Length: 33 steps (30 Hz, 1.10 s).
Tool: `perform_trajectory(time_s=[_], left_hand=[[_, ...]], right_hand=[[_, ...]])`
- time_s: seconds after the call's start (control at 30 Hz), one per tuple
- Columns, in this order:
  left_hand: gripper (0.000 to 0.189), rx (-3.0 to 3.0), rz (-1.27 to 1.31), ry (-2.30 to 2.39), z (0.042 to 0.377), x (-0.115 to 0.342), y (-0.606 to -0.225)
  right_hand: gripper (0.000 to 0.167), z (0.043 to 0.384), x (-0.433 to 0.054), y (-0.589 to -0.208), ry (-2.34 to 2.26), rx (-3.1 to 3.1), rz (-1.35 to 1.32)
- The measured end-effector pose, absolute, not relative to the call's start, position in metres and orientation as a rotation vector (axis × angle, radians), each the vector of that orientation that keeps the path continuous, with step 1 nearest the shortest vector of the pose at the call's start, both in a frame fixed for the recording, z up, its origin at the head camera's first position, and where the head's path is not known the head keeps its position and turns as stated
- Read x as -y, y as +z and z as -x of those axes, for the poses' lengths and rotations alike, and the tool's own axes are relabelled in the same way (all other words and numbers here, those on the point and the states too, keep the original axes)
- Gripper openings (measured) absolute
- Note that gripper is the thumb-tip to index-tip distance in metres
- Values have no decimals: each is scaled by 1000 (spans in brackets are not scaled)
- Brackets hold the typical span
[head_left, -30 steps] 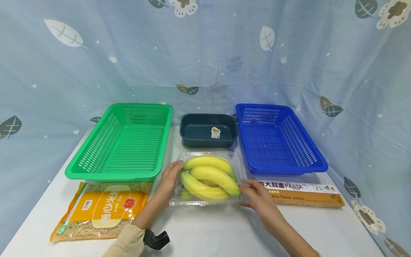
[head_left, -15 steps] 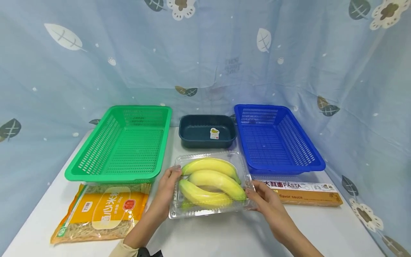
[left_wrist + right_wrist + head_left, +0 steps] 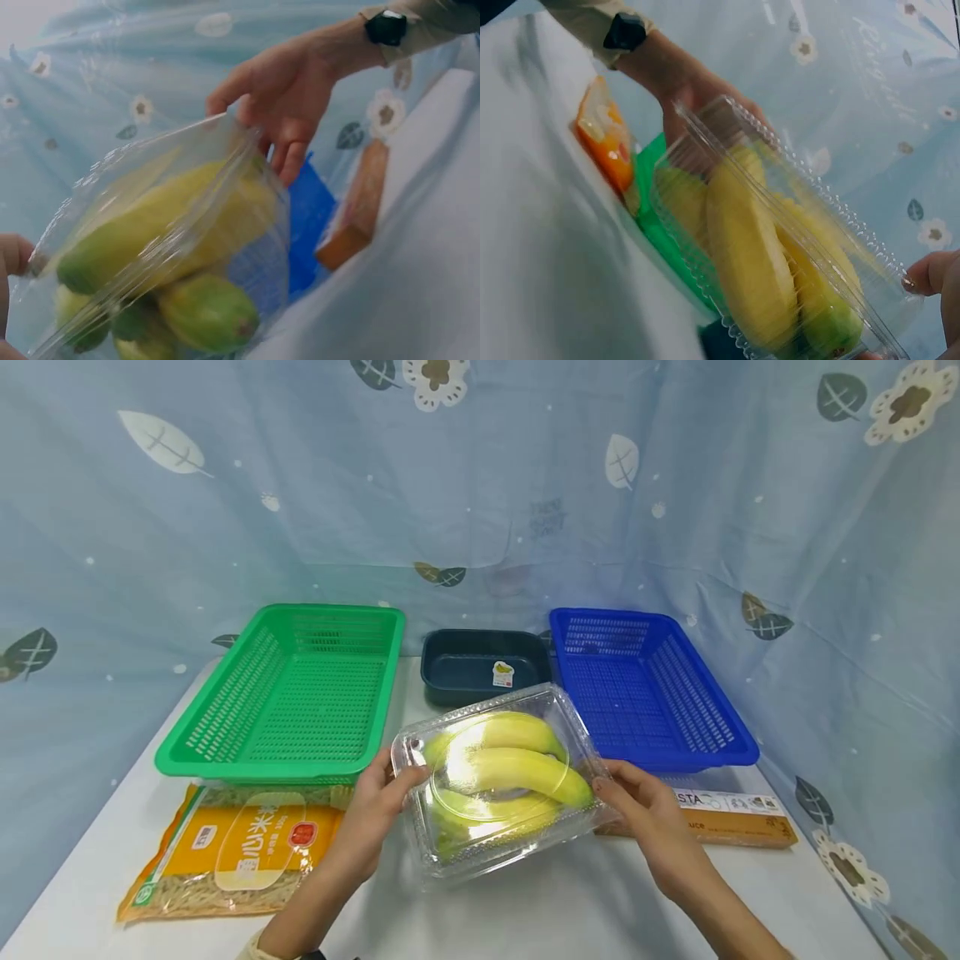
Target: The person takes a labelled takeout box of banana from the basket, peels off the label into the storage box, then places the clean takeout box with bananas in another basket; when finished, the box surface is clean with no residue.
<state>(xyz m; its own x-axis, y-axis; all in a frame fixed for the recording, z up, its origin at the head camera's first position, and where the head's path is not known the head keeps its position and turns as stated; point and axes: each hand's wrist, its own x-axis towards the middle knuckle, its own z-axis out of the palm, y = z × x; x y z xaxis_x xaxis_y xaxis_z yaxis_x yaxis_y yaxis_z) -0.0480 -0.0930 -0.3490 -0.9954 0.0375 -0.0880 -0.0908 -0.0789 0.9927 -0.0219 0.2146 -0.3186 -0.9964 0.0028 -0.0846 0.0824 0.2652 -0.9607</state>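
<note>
A clear plastic clamshell box with several yellow-green bananas inside is held up over the table, tilted, its right side higher in the head view. My left hand grips its left edge, thumb on the lid. At the opposite edge my right hand pinches the box, thumb on top and fingers beneath. The left wrist view shows the right hand at the box's far end. Through the clear wall in the right wrist view, the bananas lie together, and the left hand is partly behind the plastic.
A green basket stands at left, a dark teal bin in the back middle, a blue basket at right. An orange noodle bag lies front left. A long pasta box lies at right, partly behind the right hand.
Both hands have raised the clamshell box off the table and turned it, its right side swinging upward in view. It now overlaps the front of the teal bin.
</note>
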Motion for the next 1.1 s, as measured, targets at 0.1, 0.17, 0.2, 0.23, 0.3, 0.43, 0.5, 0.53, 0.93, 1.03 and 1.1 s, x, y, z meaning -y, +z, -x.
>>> perform_trajectory(time_s=[0.1, 0.17, 0.2, 0.23, 0.3, 0.43, 0.5, 0.53, 0.93, 1.03, 1.1], left_hand=[[56, -2096, 19, 2234, 47, 101, -342], [57, -2110, -8, 2214, 48, 106, -339], [57, -2111, -19, 2204, 48, 110, -337], [56, -2113, -32, 2192, 49, 113, -336], [55, -2117, -50, 2168, 49, 119, -334], [54, -2111, -50, 2157, 46, 130, -334], [54, -2097, -45, 2175, 44, 136, -333], [54, -2094, -42, 2179, 43, 138, -333], [61, -2109, -35, 2219, 37, 167, -327], [62, -2128, -38, 2211, 35, 173, -329], [62, -2153, -33, 2203, 33, 178, -329]], right_hand=[[39, 26, -215, -312, -1871, -2475, 13], [38, 30, -215, -308, -1876, -2486, 80], [38, 32, -215, -306, -1876, -2490, 115], [38, 34, -214, -304, -1872, -2496, 145], [37, 38, -213, -301, -1866, -2509, 195], [35, 45, -207, -297, -1836, -2532, 252], [34, 49, -204, -296, -1812, -2540, 275], [34, 52, -202, -296, -1801, -2543, 289], [34, 89, -173, -279, -1725, -2533, 473], [34, 98, -164, -275, -1712, -2523, 513], [34, 104, -157, -272, -1709, -2505, 530]])
